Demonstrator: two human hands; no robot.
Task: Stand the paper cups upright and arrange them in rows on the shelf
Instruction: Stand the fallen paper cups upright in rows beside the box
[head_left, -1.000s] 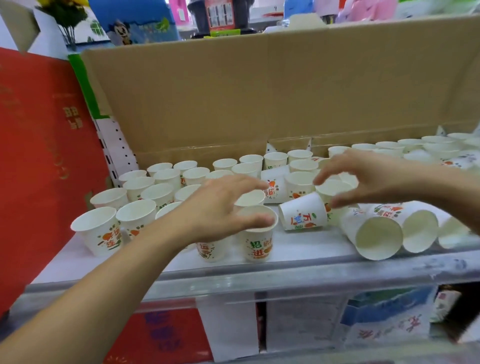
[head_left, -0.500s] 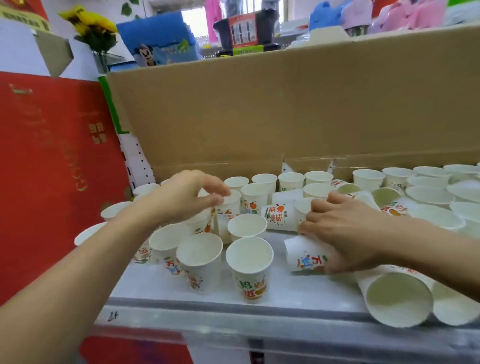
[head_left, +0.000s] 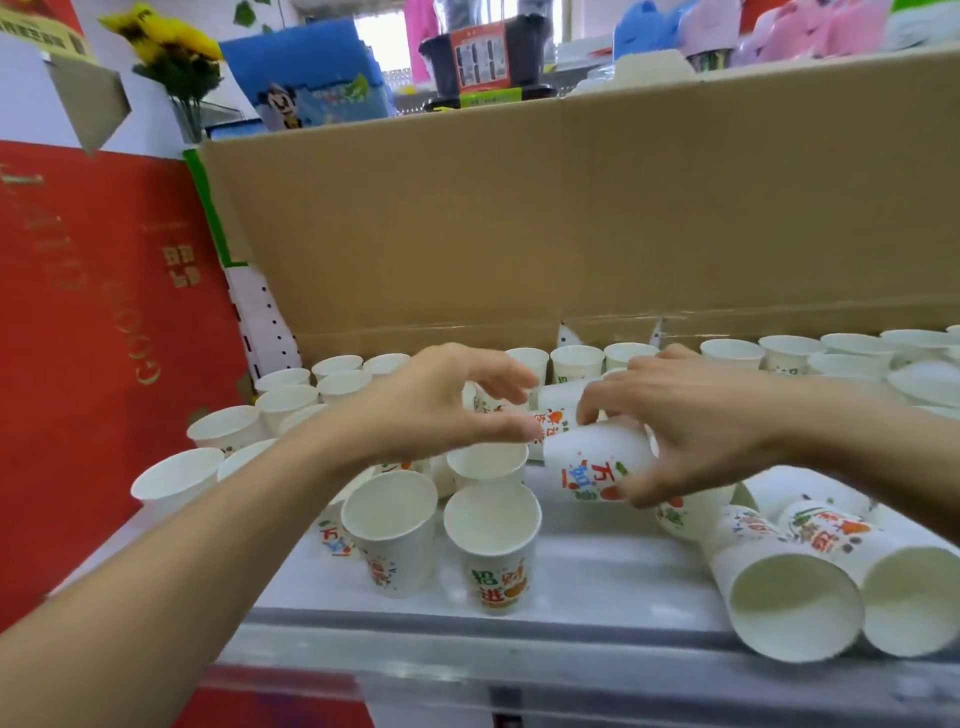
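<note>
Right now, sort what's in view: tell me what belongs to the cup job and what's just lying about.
Job: right hand gripping a tilted paper cup; left hand; upright cups; tipped cups; shelf.
Lying about: cardboard box; red board; yellow flowers; blue cartoon pack.

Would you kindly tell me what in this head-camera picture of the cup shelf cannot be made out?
Head view: the left hand covers the cups behind it; whether they stand upright cannot be told.
Head view: the right hand grips a tilted cup; the hand hides the cup's mouth.
Head view: the cups at far right are cut off by the frame edge; their number is unknown.
</note>
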